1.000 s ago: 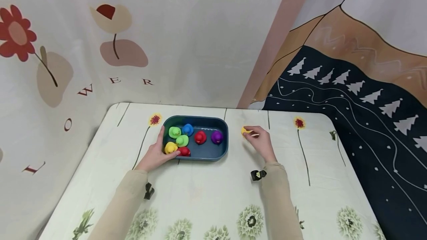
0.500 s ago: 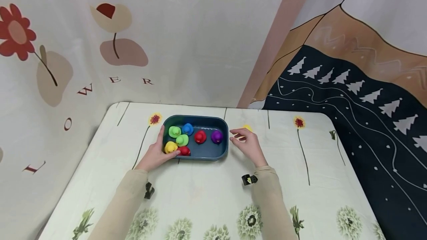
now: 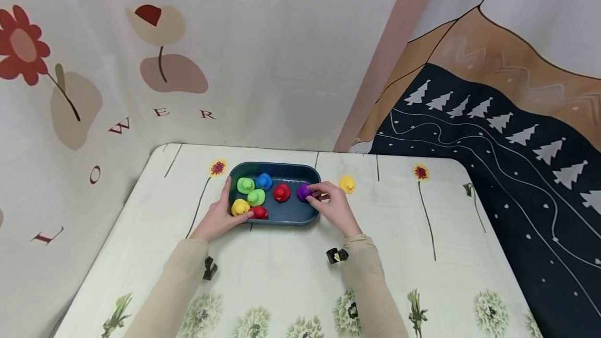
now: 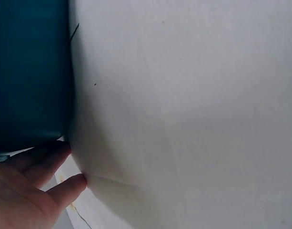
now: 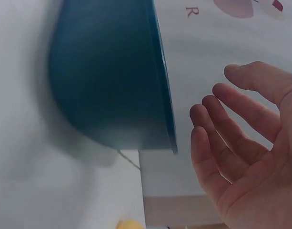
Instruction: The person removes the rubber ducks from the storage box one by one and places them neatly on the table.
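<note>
A dark blue rectangular tray [image 3: 293, 217] sits on the table with several rubber ducks inside. My left hand [image 3: 220, 219] holds its near left corner, thumb over the near rim and fingers along the left side. My right hand [image 3: 335, 207] is over the right end of the tray, its fingertips at the purple duck [image 3: 302, 192] and partly hiding it. In the right wrist view, the right hand's fingers [image 5: 231, 138] are apart and bent a little, just above the tray's rim, with nothing between them. A red duck [image 3: 281, 192] lies left of the purple one.
At the tray's left end are green ducks [image 3: 256, 197], a blue duck [image 3: 264, 182], a yellow duck [image 3: 240, 207] and another red duck [image 3: 260, 213]. A yellow duck [image 3: 347, 184] stands on the flowered tablecloth [image 3: 291, 270] right of the tray. A curtain [image 3: 281, 67] hangs behind.
My right hand let go of the yellow duck on the table right of the tray, then moved left to the purple duck. My left hand and the tray stayed put.
</note>
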{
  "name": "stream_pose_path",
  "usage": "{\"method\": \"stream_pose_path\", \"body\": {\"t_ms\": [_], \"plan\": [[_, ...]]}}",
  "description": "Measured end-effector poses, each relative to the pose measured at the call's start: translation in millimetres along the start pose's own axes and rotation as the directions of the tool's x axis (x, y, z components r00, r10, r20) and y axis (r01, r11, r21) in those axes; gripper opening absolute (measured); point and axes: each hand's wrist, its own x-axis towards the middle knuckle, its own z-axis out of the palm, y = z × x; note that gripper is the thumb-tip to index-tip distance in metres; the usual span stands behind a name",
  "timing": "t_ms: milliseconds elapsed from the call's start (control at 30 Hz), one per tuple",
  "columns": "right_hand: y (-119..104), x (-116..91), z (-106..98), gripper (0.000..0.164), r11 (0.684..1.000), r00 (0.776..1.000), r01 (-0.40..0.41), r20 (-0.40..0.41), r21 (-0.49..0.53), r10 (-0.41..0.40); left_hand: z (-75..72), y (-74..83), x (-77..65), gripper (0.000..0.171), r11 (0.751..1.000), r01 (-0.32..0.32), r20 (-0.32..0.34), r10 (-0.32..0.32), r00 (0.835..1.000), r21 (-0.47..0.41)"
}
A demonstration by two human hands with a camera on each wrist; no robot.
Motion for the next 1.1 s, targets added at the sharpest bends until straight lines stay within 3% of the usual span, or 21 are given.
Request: {"method": "stream_pose_path", "body": {"t_ms": [233, 567, 1100], "plan": [[-7.7, 1.6, 15.7, 0.023, 0.999, 0.998, 0.003, 0.055, -0.051, -0.001, 0.2, -2.9, -0.5, 0.116, 1.000, 0.006, -0.001, -0.006, 1.000, -0.004], [-15.9, 4.1, 38.9, 0.025, 0.998, 0.986, 0.050, 0.161, -0.036, -0.044, 1.6, -4.1, -1.9, 0.117, 1.000, 0.004, -0.006, -0.004, 1.000, -0.006], [-23.5, 14.6, 70.9, 0.026, 0.998, 0.965, 0.021, 0.259, 0.066, -0.037, 3.2, -5.7, -0.1, 0.118, 1.000, 0.021, -0.001, -0.021, 1.000, -0.008]]}}
